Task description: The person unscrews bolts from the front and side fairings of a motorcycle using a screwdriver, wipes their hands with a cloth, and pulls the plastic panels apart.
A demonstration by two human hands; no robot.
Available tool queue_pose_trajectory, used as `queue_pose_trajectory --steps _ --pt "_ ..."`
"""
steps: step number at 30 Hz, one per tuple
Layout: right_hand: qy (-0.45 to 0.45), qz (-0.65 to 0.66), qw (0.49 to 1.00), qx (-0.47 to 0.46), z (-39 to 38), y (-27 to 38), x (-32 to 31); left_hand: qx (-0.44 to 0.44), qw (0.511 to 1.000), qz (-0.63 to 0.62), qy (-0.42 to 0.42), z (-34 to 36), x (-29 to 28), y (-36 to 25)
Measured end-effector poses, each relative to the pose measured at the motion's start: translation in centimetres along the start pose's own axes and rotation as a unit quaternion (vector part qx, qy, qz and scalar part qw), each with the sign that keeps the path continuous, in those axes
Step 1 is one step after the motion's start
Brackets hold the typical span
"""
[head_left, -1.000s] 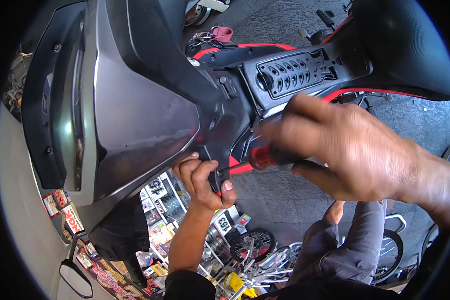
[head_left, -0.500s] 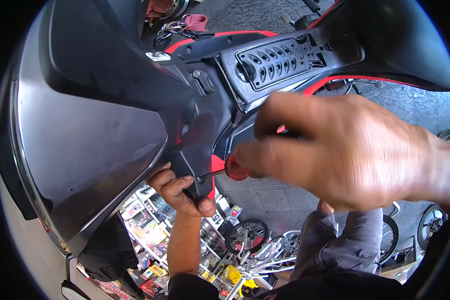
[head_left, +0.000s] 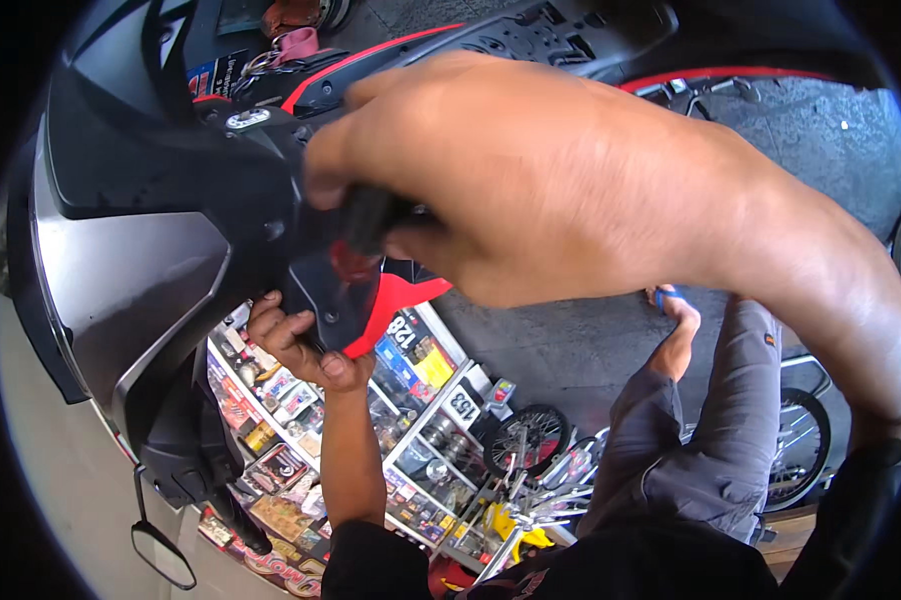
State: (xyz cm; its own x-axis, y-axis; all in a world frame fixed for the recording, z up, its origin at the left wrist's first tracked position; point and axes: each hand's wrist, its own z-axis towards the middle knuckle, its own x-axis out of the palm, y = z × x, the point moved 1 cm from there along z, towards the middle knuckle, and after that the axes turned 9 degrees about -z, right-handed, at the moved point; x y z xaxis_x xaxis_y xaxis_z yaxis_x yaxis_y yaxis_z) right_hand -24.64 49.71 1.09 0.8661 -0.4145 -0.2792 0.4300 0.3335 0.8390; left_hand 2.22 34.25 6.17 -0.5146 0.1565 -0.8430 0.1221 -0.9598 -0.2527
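My left hand grips the lower end of a black and red plastic body panel on a scooter, fingers on one side and thumb on the other. A small screw shows in the black part between them. Above the panel, my right hand is closed around a screwdriver with a black and red handle. The shaft is blurred, and I cannot tell whether its tip touches anything. The scooter's dark front body with a grey panel fills the left side.
Behind my right hand lies the scooter's black footboard with red trim. A mirror sticks out at lower left. Shelves of packaged goods, a spoked wheel and yellow parts stand low. My legs are at lower right.
The screwdriver has come away from the screw, and my right hand has moved left and up, nearer the camera. My left hand keeps its grip on the panel. The whole view has shifted.
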Motion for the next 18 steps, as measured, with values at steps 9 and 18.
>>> queue_pose_trajectory --steps 9,18 --pt "0.106 -0.032 0.983 0.143 1.2 3.1 -1.7 -0.015 1.0 0.025 0.012 0.7 -0.1 -1.1" --pt "0.17 -0.331 0.909 -0.188 3.2 3.4 -1.6 -0.046 0.997 0.05 -0.024 -0.4 0.1 -0.8"
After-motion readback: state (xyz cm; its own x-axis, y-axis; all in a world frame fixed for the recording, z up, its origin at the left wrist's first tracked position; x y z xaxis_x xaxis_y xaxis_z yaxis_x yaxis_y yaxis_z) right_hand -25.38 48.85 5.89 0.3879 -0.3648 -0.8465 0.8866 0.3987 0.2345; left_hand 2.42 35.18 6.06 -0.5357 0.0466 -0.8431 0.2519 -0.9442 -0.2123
